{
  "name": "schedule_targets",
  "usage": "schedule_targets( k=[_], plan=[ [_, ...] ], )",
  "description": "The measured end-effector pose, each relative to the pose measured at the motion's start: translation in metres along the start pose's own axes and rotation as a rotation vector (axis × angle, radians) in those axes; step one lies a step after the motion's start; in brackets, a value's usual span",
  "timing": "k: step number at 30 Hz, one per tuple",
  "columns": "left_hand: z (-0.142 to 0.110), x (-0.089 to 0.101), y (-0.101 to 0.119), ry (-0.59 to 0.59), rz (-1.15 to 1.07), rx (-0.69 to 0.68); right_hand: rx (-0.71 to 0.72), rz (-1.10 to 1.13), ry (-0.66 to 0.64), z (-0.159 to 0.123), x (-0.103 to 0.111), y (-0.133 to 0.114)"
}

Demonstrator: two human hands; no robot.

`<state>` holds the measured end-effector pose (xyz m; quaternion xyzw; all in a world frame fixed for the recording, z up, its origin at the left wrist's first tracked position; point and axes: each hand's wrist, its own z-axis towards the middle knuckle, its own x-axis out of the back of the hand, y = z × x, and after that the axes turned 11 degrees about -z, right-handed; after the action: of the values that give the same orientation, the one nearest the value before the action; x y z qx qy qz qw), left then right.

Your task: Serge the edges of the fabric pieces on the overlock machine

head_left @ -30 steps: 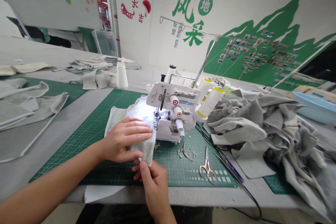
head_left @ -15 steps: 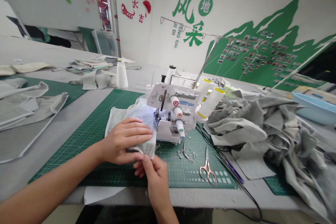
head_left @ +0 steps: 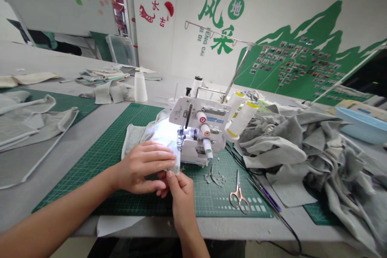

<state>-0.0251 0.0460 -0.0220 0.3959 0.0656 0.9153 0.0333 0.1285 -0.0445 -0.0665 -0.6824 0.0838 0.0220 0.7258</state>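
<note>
A piece of grey fabric (head_left: pixel 157 133) lies against the needle area of a white overlock sewing machine (head_left: pixel 198 131), whose lamp lights its surface brightly. My left hand (head_left: pixel 146 167) rests flat on the fabric just in front of the machine, fingers stretched out and thumb extended towards the right. At the fabric's near corner, my right hand (head_left: pixel 180 189) pinches the edge between thumb and fingers; some of its fingertips are hidden beneath. Under the machine and both hands spreads a green cutting mat (head_left: pixel 117 173).
Scissors (head_left: pixel 239 197) and fabric scraps (head_left: pixel 215 176) lie right of the machine. Beyond them are tweezers, cables and a large grey fabric heap (head_left: pixel 281 145). Thread cones (head_left: pixel 243 119) stand behind the machine, another cone (head_left: pixel 140 88) to its left. Sewn grey pieces (head_left: pixel 36 129) lie far left.
The fabric's near corner has moved forward, away from me, along the machine. My right hand has followed it slightly forward, and the lamp light on the fabric looks brighter.
</note>
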Motion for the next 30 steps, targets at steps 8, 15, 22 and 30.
schedule_targets(
  k=[8, 15, 22, 30],
  plan=[
    [0.003, 0.001, 0.003, -0.004, -0.012, -0.032, 0.039, -0.001, -0.010, 0.006, -0.001, -0.006],
    [0.001, 0.001, 0.002, -0.026, 0.004, 0.001, 0.063, -0.095, 0.019, 0.003, -0.001, 0.000],
    [0.003, 0.004, 0.003, -0.034, 0.032, 0.017, 0.294, -0.662, 0.220, -0.029, 0.045, -0.001],
    [0.007, 0.006, 0.003, -0.026, 0.045, 0.024, 0.527, -1.443, 0.693, -0.060, 0.159, 0.012]
  ],
)
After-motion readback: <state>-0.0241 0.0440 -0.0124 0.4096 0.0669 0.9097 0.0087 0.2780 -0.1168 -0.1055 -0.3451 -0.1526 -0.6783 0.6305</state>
